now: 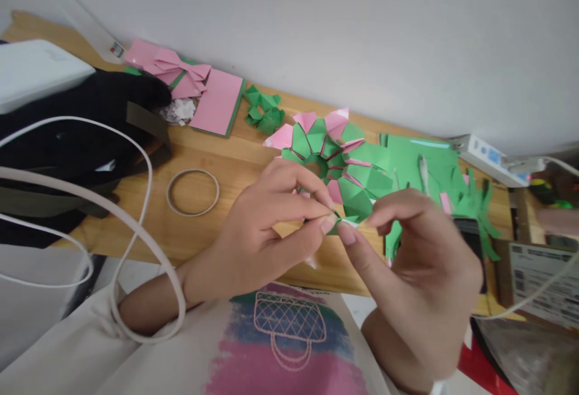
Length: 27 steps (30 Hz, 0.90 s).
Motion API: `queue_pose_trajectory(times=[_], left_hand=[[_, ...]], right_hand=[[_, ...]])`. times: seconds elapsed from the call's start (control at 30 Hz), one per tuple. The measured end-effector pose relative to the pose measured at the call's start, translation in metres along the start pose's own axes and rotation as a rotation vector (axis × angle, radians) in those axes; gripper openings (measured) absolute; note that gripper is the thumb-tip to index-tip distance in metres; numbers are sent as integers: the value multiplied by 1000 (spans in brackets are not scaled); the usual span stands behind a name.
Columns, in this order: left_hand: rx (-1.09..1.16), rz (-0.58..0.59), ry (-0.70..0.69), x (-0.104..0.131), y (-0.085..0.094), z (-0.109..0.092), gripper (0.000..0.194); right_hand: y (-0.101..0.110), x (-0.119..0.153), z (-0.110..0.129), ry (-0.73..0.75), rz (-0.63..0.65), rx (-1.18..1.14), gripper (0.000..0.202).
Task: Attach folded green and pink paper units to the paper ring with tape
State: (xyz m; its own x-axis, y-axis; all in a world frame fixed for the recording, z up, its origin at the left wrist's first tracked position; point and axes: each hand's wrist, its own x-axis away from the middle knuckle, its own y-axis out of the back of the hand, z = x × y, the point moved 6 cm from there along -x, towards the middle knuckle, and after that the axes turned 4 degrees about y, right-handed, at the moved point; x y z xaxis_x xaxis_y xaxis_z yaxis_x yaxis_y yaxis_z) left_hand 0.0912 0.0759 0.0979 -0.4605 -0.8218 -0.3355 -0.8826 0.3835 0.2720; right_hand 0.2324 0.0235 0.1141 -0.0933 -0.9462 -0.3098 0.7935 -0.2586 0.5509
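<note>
A small folded piece of green paper (347, 221) with a white edge is in front of me, over the front of the table. My left hand (271, 217) pinches one end of it between thumb and fingertips. At its other end is my right hand (414, 268), with the thumb against the paper and the fingers curled. Much of the piece is hidden by the fingertips. Just behind the hands lies a ring of joined green and pink folded paper units (359, 154). My left hand covers part of that ring.
Green paper sheets and strips (407, 154) lie right of the ring, near a white power strip (493, 160). Left are a tape-like ring (193, 192), pink paper (219, 102), green folded pieces (265, 108) and a black bag (81, 123). A white cable (151, 178) crosses my left forearm.
</note>
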Motion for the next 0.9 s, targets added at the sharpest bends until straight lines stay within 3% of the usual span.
queue_pose_trajectory(times=[0.07,0.2,0.47,0.9], left_hand=[[1,12,13,0,0,0,16],[-31,48,44,0,0,0,16],[-24,66,-19,0,-2,-3,15],[-27,72,-27,5,-3,-1,20]], right_hand=[[1,-1,-3,-21,-15,-11,24],[-5,-1,-8,-47,123,-147,18],[-10,-1,-17,-161,146,-360,13],[-13,0,-15,-159,126,-276,19]])
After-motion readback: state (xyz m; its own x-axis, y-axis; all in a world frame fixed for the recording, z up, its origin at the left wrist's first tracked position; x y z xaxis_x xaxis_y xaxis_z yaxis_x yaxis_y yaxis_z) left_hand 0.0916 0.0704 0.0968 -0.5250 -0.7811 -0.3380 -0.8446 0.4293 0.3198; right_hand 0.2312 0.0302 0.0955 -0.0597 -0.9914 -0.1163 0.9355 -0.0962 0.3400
